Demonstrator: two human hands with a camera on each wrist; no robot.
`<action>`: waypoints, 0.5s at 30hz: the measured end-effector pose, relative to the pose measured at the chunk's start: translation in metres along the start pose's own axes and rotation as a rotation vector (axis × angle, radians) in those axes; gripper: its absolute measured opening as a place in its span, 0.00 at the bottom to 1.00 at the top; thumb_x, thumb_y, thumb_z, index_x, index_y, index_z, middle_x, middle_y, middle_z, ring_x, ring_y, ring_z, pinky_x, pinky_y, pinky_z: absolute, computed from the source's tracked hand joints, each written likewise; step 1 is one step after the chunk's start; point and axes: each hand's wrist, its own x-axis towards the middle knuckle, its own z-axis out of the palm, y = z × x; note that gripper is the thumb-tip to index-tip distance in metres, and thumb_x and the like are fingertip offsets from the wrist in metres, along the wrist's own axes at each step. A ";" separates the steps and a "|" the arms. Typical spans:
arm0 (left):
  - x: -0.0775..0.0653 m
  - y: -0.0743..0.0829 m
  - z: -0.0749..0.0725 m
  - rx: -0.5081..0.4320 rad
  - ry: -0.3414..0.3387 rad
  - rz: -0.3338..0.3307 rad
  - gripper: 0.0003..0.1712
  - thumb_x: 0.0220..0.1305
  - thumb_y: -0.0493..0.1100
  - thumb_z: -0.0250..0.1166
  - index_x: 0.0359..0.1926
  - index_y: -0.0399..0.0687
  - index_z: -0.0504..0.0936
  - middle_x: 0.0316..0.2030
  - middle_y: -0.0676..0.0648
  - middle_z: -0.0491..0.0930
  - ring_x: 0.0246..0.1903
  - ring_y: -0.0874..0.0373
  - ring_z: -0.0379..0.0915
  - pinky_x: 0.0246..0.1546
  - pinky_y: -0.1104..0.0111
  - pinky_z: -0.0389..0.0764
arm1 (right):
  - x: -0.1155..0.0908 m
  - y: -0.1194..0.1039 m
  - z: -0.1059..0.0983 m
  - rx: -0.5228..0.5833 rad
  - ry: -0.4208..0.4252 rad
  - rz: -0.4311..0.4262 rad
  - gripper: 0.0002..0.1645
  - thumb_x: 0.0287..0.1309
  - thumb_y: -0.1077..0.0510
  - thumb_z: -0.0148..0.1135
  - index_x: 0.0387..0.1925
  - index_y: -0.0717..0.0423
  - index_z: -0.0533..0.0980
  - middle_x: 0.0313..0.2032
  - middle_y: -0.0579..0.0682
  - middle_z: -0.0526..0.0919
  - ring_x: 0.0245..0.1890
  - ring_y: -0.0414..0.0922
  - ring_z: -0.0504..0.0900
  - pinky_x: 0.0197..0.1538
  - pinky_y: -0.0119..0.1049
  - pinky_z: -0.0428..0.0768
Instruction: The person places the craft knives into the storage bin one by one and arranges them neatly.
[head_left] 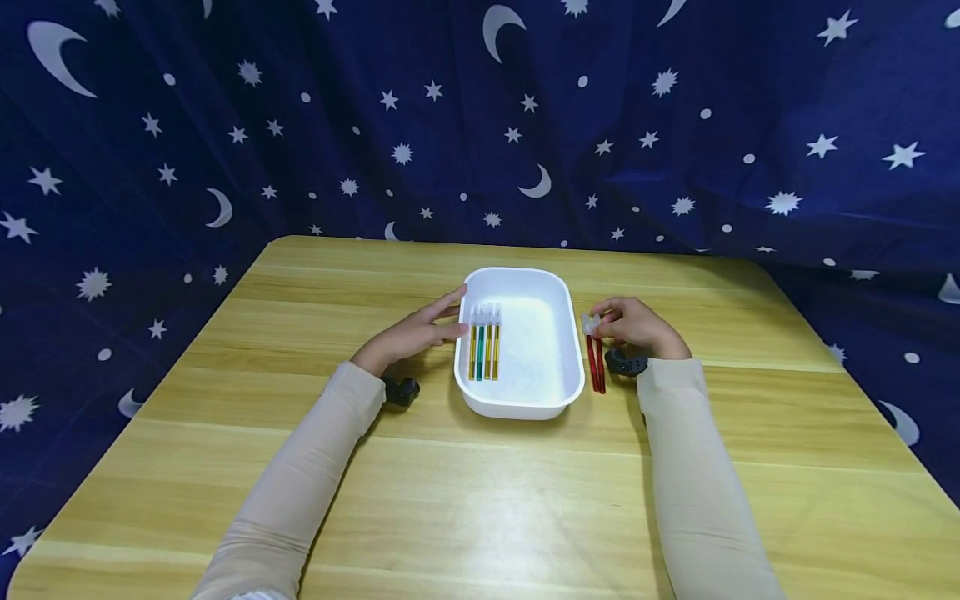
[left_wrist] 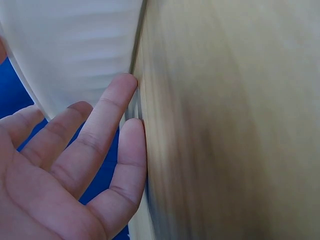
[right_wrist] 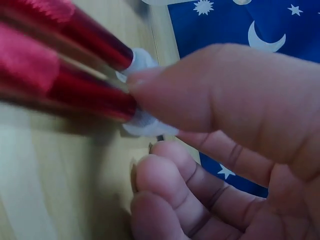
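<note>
Just right of the white tray (head_left: pixel 540 342), my right hand (head_left: pixel 636 323) pinches two slim red craft knives (head_left: pixel 596 364) by their clear-capped ends. The right wrist view shows the thumb (right_wrist: pixel 180 90) against the translucent caps, with the shiny red handles (right_wrist: pixel 95 90) side by side. My left hand (head_left: pixel 411 337) is at the tray's left side, fingers extended along the outer wall (left_wrist: pixel 85 45). Inside the tray, along its left side, several capped craft knives (head_left: pixel 488 352) lie in a row, gold ones and one green.
The tray stands on a light wooden table (head_left: pixel 480 492). A dark blue curtain (head_left: pixel 450 125) with moons and stars hangs behind it. Black wrist cameras (head_left: pixel 401 392) are strapped to both wrists.
</note>
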 end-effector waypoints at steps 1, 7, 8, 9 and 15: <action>0.000 0.000 0.000 0.000 -0.001 0.000 0.42 0.74 0.49 0.57 0.80 0.68 0.45 0.76 0.45 0.54 0.65 0.46 0.68 0.65 0.47 0.65 | 0.000 0.000 0.000 0.007 0.000 0.012 0.30 0.63 0.64 0.62 0.63 0.72 0.65 0.46 0.60 0.71 0.31 0.45 0.73 0.30 0.35 0.75; -0.001 0.001 0.000 0.001 -0.003 -0.003 0.42 0.74 0.51 0.58 0.79 0.70 0.45 0.76 0.45 0.54 0.64 0.47 0.69 0.65 0.48 0.66 | -0.001 -0.001 0.000 0.046 0.002 0.065 0.31 0.63 0.65 0.60 0.65 0.71 0.63 0.46 0.60 0.71 0.31 0.43 0.76 0.31 0.34 0.77; -0.001 0.001 0.000 0.002 -0.003 -0.003 0.42 0.74 0.52 0.58 0.79 0.70 0.45 0.76 0.45 0.54 0.64 0.47 0.70 0.65 0.48 0.66 | -0.001 -0.001 -0.001 0.049 0.001 0.063 0.31 0.64 0.65 0.60 0.65 0.71 0.63 0.47 0.61 0.71 0.32 0.43 0.77 0.32 0.33 0.77; -0.001 0.001 0.000 0.002 -0.004 -0.003 0.42 0.74 0.52 0.58 0.79 0.70 0.45 0.76 0.45 0.54 0.64 0.47 0.70 0.65 0.48 0.65 | -0.001 -0.001 -0.001 0.051 0.000 0.058 0.31 0.64 0.66 0.59 0.65 0.72 0.62 0.48 0.62 0.71 0.32 0.43 0.77 0.33 0.33 0.78; -0.001 0.001 0.000 0.001 -0.003 -0.004 0.42 0.74 0.51 0.58 0.79 0.69 0.45 0.76 0.45 0.54 0.64 0.47 0.69 0.65 0.47 0.65 | 0.000 0.002 -0.003 0.065 0.001 0.026 0.31 0.64 0.66 0.58 0.65 0.73 0.62 0.50 0.65 0.70 0.37 0.46 0.79 0.39 0.34 0.82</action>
